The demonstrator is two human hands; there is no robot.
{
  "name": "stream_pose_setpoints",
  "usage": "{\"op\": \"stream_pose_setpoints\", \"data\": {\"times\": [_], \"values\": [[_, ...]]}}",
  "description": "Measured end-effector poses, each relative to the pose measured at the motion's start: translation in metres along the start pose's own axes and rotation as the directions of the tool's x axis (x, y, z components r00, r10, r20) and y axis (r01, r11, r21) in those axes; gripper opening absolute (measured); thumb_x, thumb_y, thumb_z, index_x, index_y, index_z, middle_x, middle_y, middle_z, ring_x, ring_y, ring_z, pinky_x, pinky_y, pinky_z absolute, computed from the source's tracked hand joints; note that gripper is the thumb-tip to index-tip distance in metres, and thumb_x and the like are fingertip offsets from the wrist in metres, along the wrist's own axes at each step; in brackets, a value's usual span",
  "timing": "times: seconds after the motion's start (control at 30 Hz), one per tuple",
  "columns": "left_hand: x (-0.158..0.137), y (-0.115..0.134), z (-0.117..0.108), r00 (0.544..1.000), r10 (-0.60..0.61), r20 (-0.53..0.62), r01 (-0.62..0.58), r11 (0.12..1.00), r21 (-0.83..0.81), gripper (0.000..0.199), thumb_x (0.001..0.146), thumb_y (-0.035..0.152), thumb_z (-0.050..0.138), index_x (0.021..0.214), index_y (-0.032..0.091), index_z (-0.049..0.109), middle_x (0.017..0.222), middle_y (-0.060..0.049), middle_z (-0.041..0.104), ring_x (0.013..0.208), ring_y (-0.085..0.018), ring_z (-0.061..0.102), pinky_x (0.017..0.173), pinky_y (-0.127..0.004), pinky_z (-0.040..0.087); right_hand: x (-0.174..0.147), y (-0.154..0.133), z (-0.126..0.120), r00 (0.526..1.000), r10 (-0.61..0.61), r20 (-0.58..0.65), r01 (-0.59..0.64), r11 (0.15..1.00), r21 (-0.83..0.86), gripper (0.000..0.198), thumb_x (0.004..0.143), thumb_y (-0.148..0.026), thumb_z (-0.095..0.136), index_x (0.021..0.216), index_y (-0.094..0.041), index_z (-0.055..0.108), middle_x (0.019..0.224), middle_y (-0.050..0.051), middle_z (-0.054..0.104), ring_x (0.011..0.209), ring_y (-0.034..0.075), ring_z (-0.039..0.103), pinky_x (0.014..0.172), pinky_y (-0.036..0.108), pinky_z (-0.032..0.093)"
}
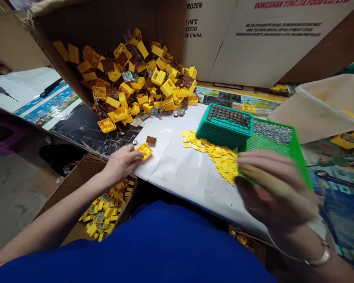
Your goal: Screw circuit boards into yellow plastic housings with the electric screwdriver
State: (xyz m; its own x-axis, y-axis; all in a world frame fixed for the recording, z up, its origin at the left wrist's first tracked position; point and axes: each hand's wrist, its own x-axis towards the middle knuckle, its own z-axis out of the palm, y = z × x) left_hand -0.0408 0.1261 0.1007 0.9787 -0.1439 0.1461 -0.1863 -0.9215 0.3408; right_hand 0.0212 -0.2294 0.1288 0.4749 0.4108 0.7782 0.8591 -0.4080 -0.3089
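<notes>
My left hand grips the near edge of a small open yellow plastic case, which rests on white paper on the table. Just behind the case lie a small brown plate and a round silvery piece. My right hand, smeared by motion, hovers at the near side of a green tray. Its fingers look bent, but what is between them, if anything, cannot be made out. Left of that hand, a pile of flat yellow pieces spreads over the paper.
A tipped cardboard box spills yellow cases onto the table. Stacked teal trays hold round metal pieces. Small silvery parts fill the green tray's back. Below left, another box contains yellow cases. A whitish bin stands right.
</notes>
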Motion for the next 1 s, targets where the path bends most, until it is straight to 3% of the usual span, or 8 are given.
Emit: {"op": "stream_pose_setpoints", "data": {"times": [0.1,0.2,0.47,0.53,0.6,0.73,0.8,1.0], "values": [[-0.022,0.017,0.007,0.996,0.003,0.086,0.009,0.990,-0.138,0.020,0.093,0.031,0.053,0.095,0.024,0.072,0.078,-0.002,0.054,0.069,-0.014,0.053,0.063,-0.024,0.038,0.027,-0.007,0.047,0.976,-0.170,0.135,0.138,0.967,0.215,0.045,0.088,-0.011,0.060,0.127,-0.034,0.061,0.092,0.004,0.072,0.079,0.018,0.069,0.066,0.033,0.057],[-0.032,0.024,0.008,0.995,-0.015,0.101,0.035,0.981,-0.193,0.020,0.093,0.028,0.052,0.094,0.023,0.071,0.076,-0.001,0.053,0.067,-0.014,0.052,0.063,-0.024,0.039,0.056,-0.002,0.104,0.900,-0.128,0.417,0.015,0.964,0.265,0.023,0.096,-0.021,0.051,0.108,-0.021,0.070,0.092,0.007,0.072,0.079,0.015,0.066,0.070,0.027,0.052],[-0.039,0.026,0.014,0.997,0.000,0.075,0.013,0.984,-0.178,0.021,0.094,0.026,0.051,0.098,0.021,0.071,0.075,-0.001,0.050,0.067,-0.014,0.050,0.063,-0.025,0.038,0.108,-0.021,0.198,0.368,-0.403,0.838,0.136,0.915,0.380,0.022,0.088,-0.014,0.059,0.102,-0.021,0.074,0.096,0.006,0.067,0.079,0.015,0.057,0.068,0.026,0.038],[-0.040,0.024,0.016,0.998,0.019,0.060,-0.009,0.986,-0.167,0.021,0.094,0.026,0.051,0.098,0.021,0.071,0.075,-0.001,0.049,0.066,-0.014,0.050,0.062,-0.025,0.038,0.113,-0.024,0.201,0.316,-0.436,0.843,0.166,0.900,0.403,0.017,0.084,-0.011,0.060,0.092,-0.018,0.073,0.094,0.007,0.066,0.075,0.014,0.054,0.067,0.026,0.037],[-0.039,0.023,0.016,0.999,0.039,0.031,-0.034,0.989,-0.142,0.021,0.094,0.027,0.052,0.099,0.021,0.072,0.078,-0.002,0.049,0.068,-0.015,0.050,0.061,-0.026,0.037,0.115,-0.020,0.196,0.379,-0.403,0.833,0.135,0.915,0.381,0.015,0.080,-0.007,0.060,0.088,-0.014,0.070,0.092,0.007,0.066,0.075,0.013,0.054,0.067,0.026,0.037],[-0.023,0.024,0.017,0.990,0.120,-0.080,-0.124,0.991,-0.056,0.020,0.093,0.028,0.056,0.091,0.020,0.075,0.084,-0.005,0.048,0.077,-0.018,0.049,0.067,-0.030,0.041,0.107,-0.004,0.159,0.730,-0.103,0.675,-0.120,0.954,0.274,0.014,0.077,-0.004,0.056,0.085,-0.013,0.063,0.079,0.002,0.064,0.071,0.011,0.053,0.066,0.023,0.038],[-0.011,0.029,0.019,0.980,0.158,-0.120,-0.164,0.986,-0.042,0.021,0.093,0.029,0.056,0.087,0.020,0.074,0.087,-0.006,0.047,0.080,-0.020,0.049,0.071,-0.032,0.042,0.094,0.002,0.131,0.840,0.086,0.535,-0.265,0.926,0.268,0.020,0.079,-0.006,0.057,0.097,-0.012,0.063,0.071,-0.003,0.059,0.064,0.009,0.050,0.065,0.022,0.039],[0.021,0.060,0.038,0.954,0.279,-0.106,-0.289,0.952,-0.100,0.021,0.093,0.027,0.055,0.086,0.017,0.072,0.088,-0.007,0.047,0.082,-0.020,0.049,0.071,-0.034,0.045,0.010,0.005,0.060,0.840,0.366,0.400,-0.444,0.888,0.121,0.018,0.087,-0.016,0.060,0.103,-0.014,0.068,0.082,0.002,0.068,0.068,0.010,0.058,0.068,0.023,0.045]]}}
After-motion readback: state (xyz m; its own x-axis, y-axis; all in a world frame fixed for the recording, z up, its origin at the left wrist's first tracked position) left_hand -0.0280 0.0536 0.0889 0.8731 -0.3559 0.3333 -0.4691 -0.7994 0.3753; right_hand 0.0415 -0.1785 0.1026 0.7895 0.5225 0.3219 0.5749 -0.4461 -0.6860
